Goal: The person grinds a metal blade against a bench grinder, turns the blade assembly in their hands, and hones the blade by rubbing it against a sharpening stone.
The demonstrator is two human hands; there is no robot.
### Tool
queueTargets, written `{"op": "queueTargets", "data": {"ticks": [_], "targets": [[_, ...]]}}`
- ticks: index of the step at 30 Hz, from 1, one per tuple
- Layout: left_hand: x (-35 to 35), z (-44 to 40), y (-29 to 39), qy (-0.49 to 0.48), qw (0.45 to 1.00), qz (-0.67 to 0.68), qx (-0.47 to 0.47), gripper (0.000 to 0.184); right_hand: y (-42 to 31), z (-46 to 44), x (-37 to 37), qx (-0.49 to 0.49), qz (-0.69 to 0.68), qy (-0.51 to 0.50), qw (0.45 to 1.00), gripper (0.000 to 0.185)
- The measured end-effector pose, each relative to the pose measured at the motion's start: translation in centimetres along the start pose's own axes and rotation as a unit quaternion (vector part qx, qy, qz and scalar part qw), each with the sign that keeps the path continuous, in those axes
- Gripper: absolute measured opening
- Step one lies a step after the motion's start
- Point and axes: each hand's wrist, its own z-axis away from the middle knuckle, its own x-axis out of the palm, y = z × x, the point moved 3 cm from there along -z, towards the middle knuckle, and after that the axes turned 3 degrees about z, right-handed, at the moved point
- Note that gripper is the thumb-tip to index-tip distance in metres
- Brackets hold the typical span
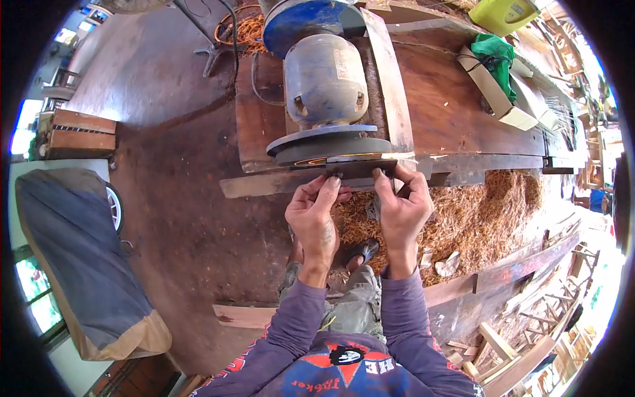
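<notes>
Pinched between thumb and fingers at both ends, a dark flat piece [360, 171] was clamped by the left hand [315, 213] and the right hand [405, 202], the thumbs lying on its near face. Just beyond the grip, its far edge was at the rim of a grinding wheel [340, 149], and an orange streak of sparks [309, 162] ran off to the left of it. Grinding therefore appeared to be under way and not finished. A pale, bright strip lined the edge facing the wheel, while the face toward the thumbs was dark; I judged that some of the edge had been bared, though the piece was too small and too shaded to tell how much grinding was left. It had not yet been taken off the wheel.

Farther beyond the grip sat the motor [325, 79], with a blue disc [305, 26] behind it. To the grip's right, past the wheel, stretched a wooden bench top [450, 109]; nearer and lower on that side lay heaped shavings [483, 208].
</notes>
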Motion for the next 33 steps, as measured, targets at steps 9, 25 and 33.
{"op": "queueTargets", "data": {"ticks": [9,25,33], "targets": [[0.3,0.1,-0.3,0.005,1.000,-0.005,-0.007,0.012,-0.3,-0.3,-0.4,-0.008,0.018,0.004,1.000,0.021],[-0.6,-0.3,0.8,0.003,1.000,0.010,0.004,0.015,-0.9,0.2,0.6,-0.026,-0.021,0.003,0.999,0.023],[-1.6,-0.7,1.4,0.002,1.000,0.028,-0.004,0.012,-1.7,0.7,1.2,-0.007,-0.014,-0.011,1.000,0.022]]}}
